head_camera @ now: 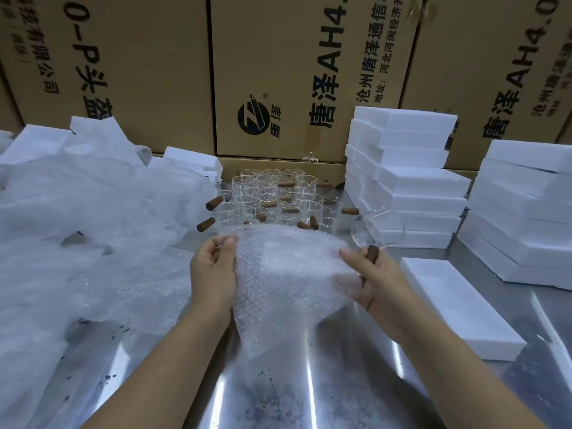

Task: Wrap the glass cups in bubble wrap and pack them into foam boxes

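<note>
A sheet of bubble wrap [278, 280] hangs between my two hands above the steel table [266, 391]. My left hand [213, 274] pinches its upper left edge. My right hand [374, 280] grips the right side, and a brown wooden handle [372, 254] sticks up from between its fingers; the glass it belongs to is hidden under the wrap. Behind the sheet stand several clear glass cups [272, 196] with brown handles. One glass cup [377, 227] lies on its side to the right. A shut white foam box [458, 305] lies flat beside my right forearm.
A big heap of loose bubble wrap [77, 230] covers the left of the table. Stacks of white foam boxes [408, 181] rise at the back right, and another foam box stack [526, 218] at far right. Brown cartons [278, 72] wall off the back.
</note>
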